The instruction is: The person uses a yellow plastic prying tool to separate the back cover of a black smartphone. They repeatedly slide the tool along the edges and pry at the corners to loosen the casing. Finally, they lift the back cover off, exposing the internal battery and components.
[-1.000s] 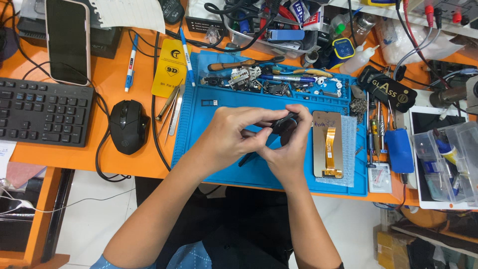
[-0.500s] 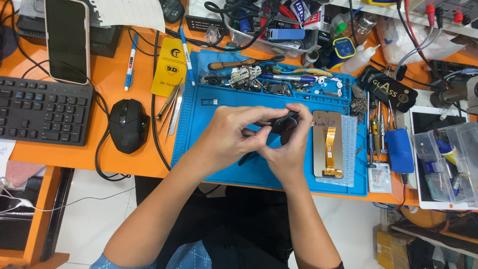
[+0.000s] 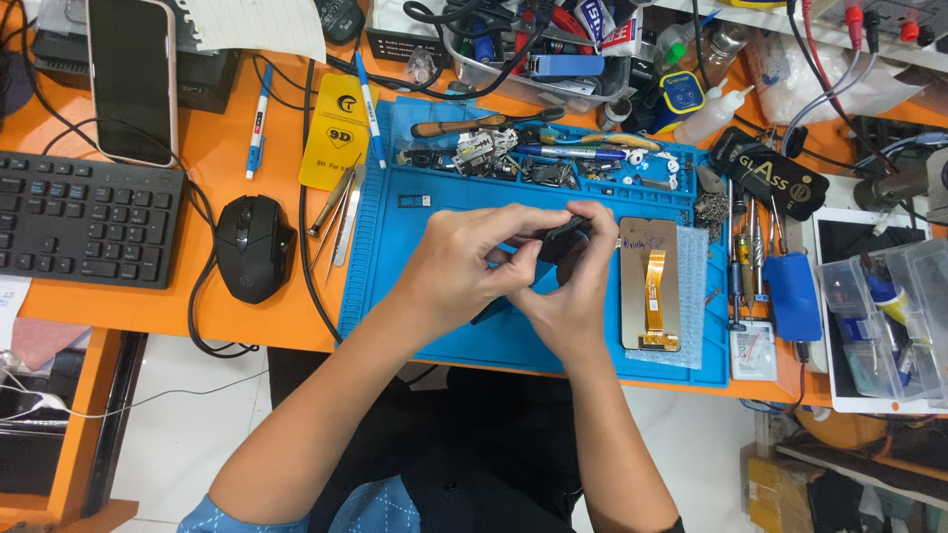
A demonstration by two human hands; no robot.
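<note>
While both hands [image 3: 523, 271] pinch 1 small black part [image 3: 565, 237], the clear bin [image 3: 889, 326] holds bottles.

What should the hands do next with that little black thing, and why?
Probably keep both hands pinching the small black part and ease it apart over the blue mat. The left hand and right hand grip it together above the mat, so any bits would land there.
</note>
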